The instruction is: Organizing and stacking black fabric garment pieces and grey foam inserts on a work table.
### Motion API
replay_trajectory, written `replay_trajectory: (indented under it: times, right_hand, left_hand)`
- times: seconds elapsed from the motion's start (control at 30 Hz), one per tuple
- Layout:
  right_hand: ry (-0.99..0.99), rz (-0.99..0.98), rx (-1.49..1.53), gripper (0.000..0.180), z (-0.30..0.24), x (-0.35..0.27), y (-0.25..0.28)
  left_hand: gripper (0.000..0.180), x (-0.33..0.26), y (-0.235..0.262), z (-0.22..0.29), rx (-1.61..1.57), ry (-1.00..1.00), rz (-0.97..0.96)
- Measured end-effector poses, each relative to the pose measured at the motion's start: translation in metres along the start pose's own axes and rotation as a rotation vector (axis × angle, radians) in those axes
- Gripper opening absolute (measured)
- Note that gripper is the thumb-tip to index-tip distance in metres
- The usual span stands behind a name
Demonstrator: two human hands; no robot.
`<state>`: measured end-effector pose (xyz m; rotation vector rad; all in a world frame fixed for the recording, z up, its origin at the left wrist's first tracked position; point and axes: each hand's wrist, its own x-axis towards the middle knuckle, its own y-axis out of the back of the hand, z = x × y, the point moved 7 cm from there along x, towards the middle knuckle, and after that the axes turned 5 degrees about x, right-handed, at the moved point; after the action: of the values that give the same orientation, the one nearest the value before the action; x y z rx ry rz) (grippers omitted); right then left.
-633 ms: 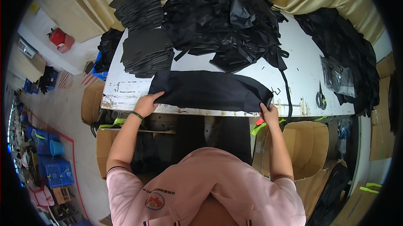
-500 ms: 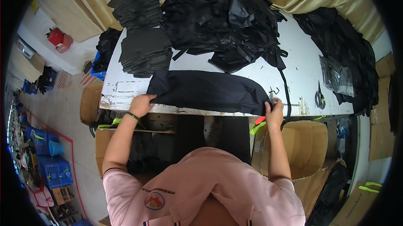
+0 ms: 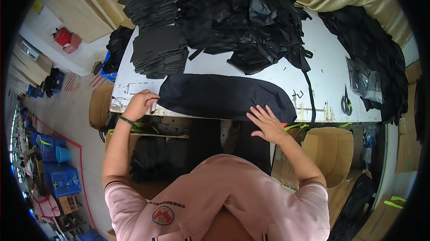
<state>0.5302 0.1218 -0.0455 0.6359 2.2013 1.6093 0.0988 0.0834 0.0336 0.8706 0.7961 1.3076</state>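
A long black fabric piece (image 3: 215,95) with rounded ends lies across the front of the white table (image 3: 329,84), its near side along the table edge. At its left end my left hand (image 3: 142,104) is closed in a pinch, the fingertips at the fabric's edge; what lies between them is mostly hidden. My right hand (image 3: 268,123) rests flat with fingers spread on the fabric's near right part. Small wrinkles show in the fabric close to those fingers.
Behind the fabric stand stacks of dark grey cut panels (image 3: 159,51) and a large heap of black fabric pieces (image 3: 242,21). Scissors (image 3: 346,102), a clear plastic bag (image 3: 365,82) and another black heap (image 3: 376,48) are at the right. A cardboard box (image 3: 329,153) sits below the table edge.
My right hand has let go of the fabric's right corner and moved left, now flat on it. My left hand has shifted slightly outward and up at the left end.
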Motion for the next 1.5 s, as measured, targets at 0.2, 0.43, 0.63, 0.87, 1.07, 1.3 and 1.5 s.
replay_trajectory:
  times: [0.2,0.43,0.63,0.87,1.07,1.3,1.5]
  right_hand:
    - [-0.004,-0.039,0.003,0.079,0.011,-0.007,0.004]
    - [0.010,-0.042,0.010,0.082,0.009,-0.003,0.009]
    - [0.028,0.108,0.159,0.072,0.004,0.028,0.036]
    - [0.259,0.214,1.325,0.071,-0.082,0.165,0.096]
    - [0.021,0.231,1.615,0.024,-0.069,0.187,0.077]
    - [-0.061,0.248,1.656,0.016,-0.042,0.184,0.079]
    - [0.019,0.317,1.635,0.015,-0.032,0.189,0.085]
  left_hand:
    - [0.014,-0.002,-0.051,-0.007,0.145,-0.122,0.012]
    - [0.014,-0.017,-0.059,-0.027,0.238,0.057,-0.087]
    - [0.017,-0.016,0.007,0.007,0.254,-0.073,0.248]
    - [0.033,0.025,0.043,0.165,0.373,-0.563,0.510]
    - [0.054,0.091,0.073,0.089,0.365,-0.227,0.679]
    - [0.067,0.129,0.061,-0.071,0.499,0.332,0.009]
    - [0.046,0.126,0.078,-0.067,0.285,0.107,0.103]
